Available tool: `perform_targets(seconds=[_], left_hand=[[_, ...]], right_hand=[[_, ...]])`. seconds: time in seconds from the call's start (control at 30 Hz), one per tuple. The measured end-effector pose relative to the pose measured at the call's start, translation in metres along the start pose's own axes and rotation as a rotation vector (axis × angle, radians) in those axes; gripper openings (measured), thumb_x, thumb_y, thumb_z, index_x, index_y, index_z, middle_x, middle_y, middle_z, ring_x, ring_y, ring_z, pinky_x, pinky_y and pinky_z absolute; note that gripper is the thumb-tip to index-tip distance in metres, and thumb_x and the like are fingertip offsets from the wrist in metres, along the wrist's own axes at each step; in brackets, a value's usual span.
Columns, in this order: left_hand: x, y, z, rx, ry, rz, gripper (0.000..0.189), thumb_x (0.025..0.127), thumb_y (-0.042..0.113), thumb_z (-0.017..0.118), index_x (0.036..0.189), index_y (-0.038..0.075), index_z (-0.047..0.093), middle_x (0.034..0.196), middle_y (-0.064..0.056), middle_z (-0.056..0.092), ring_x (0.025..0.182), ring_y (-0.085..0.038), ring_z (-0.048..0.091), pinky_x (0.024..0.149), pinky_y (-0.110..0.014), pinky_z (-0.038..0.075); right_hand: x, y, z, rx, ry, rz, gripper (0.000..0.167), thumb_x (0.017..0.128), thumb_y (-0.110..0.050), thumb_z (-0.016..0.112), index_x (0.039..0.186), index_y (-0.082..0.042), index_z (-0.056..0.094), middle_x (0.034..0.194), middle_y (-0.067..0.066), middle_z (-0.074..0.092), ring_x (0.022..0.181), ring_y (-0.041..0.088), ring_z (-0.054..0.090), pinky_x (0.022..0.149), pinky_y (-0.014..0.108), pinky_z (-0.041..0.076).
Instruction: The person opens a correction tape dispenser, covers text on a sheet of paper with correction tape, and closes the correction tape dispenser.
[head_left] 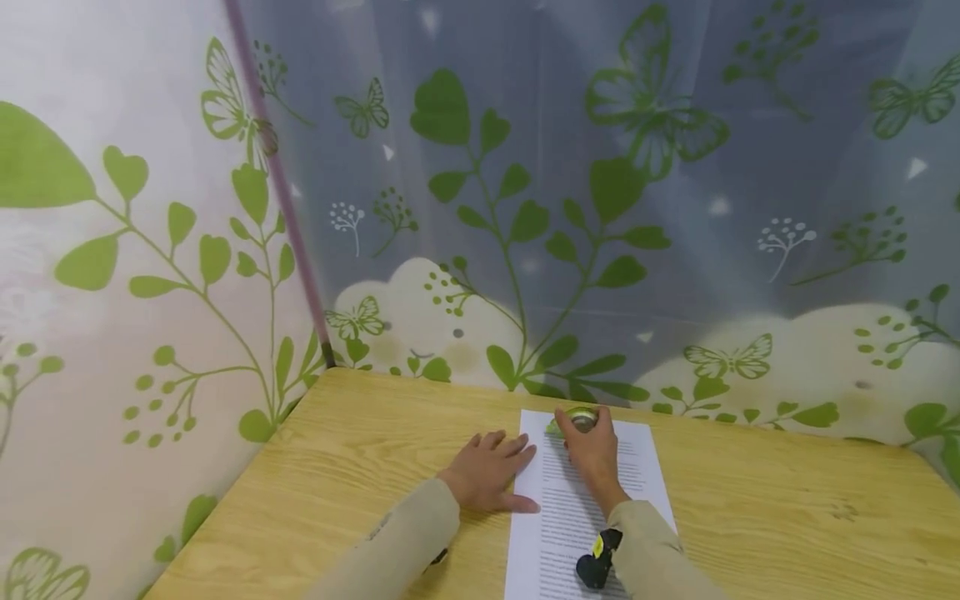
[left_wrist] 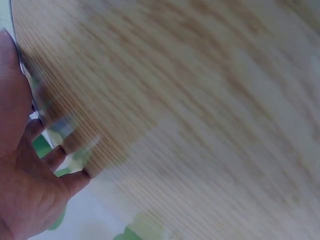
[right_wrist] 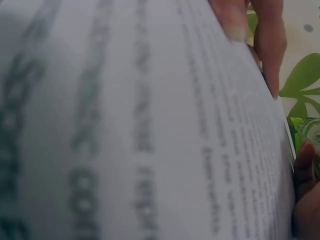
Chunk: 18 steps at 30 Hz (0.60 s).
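A printed sheet of paper (head_left: 652,467) lies on the wooden table, its lines of text large and blurred in the right wrist view. My right hand (head_left: 595,457) grips a small green, round-bodied tape dispenser (head_left: 582,419) over the top of the page. Part of that dispenser (right_wrist: 311,131) shows at the right edge of the right wrist view, beside my right fingers (right_wrist: 305,162). My left hand (head_left: 489,473) rests with fingers spread across the sheet's left edge, thumb on the paper. In the left wrist view, my left hand (left_wrist: 30,185) appears at the left over the wood.
The wooden table (head_left: 360,450) reaches back to curtains (head_left: 480,208) printed with green leaves and butterflies. A pinkish pole (head_left: 277,167) stands at the back left corner. A black wrist device (head_left: 596,567) sits by my right sleeve (head_left: 660,550).
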<state>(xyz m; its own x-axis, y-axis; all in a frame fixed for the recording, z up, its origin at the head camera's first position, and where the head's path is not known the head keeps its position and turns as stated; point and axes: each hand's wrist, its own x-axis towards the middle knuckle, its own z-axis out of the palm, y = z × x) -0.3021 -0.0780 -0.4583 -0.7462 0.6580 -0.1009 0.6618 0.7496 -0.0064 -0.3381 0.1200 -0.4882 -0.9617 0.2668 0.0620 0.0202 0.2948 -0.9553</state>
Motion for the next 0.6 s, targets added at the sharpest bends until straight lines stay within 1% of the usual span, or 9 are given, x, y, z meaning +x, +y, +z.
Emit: perform_targets(seconds=[0.13, 0.3, 0.4, 0.5, 0.6], left_hand=[[0.002, 0.001, -0.001, 0.03, -0.004, -0.004, 0.086, 0.087, 0.074, 0.037, 0.152, 0.018, 0.028, 0.156, -0.003, 0.024, 0.138, -0.033, 0.026, 0.105, -0.053, 0.03], [0.0, 0.001, -0.003, 0.051, -0.007, -0.019, 0.087, 0.086, 0.074, 0.036, 0.152, 0.019, 0.026, 0.155, -0.004, 0.026, 0.137, -0.033, 0.028, 0.105, -0.052, 0.031], [0.0, 0.002, -0.004, 0.066, -0.012, -0.027, 0.087, 0.086, 0.075, 0.034, 0.153, 0.021, 0.024, 0.155, -0.004, 0.027, 0.136, -0.031, 0.03, 0.104, -0.051, 0.033], [0.005, 0.003, -0.005, 0.082, 0.015, -0.042, 0.089, 0.085, 0.078, 0.031, 0.153, 0.021, 0.025, 0.153, -0.002, 0.031, 0.133, -0.028, 0.035, 0.1, -0.047, 0.038], [0.012, 0.002, -0.004, 0.104, 0.042, -0.06, 0.092, 0.083, 0.081, 0.028, 0.152, 0.02, 0.028, 0.15, -0.002, 0.034, 0.131, -0.025, 0.037, 0.098, -0.045, 0.04]], right_hand=[[0.001, 0.003, -0.001, -0.028, -0.008, -0.021, 0.063, 0.087, -0.044, 0.068, 0.127, -0.005, 0.04, 0.091, 0.015, 0.062, 0.065, 0.018, 0.062, 0.055, 0.029, 0.049], [0.003, 0.003, 0.003, -0.06, -0.029, -0.042, 0.064, 0.088, -0.043, 0.067, 0.128, -0.003, 0.04, 0.098, 0.016, 0.06, 0.067, 0.017, 0.063, 0.06, 0.028, 0.049], [0.003, 0.002, 0.004, -0.07, -0.021, -0.031, 0.062, 0.088, -0.041, 0.068, 0.127, -0.002, 0.04, 0.095, 0.016, 0.061, 0.065, 0.016, 0.061, 0.057, 0.028, 0.049], [0.003, 0.003, 0.002, -0.051, -0.014, -0.018, 0.061, 0.087, -0.039, 0.069, 0.126, -0.002, 0.04, 0.088, 0.014, 0.061, 0.059, 0.015, 0.059, 0.053, 0.027, 0.049], [0.003, 0.004, 0.0, -0.018, -0.009, -0.008, 0.061, 0.087, -0.039, 0.069, 0.126, -0.002, 0.039, 0.082, 0.012, 0.061, 0.053, 0.014, 0.058, 0.052, 0.027, 0.049]])
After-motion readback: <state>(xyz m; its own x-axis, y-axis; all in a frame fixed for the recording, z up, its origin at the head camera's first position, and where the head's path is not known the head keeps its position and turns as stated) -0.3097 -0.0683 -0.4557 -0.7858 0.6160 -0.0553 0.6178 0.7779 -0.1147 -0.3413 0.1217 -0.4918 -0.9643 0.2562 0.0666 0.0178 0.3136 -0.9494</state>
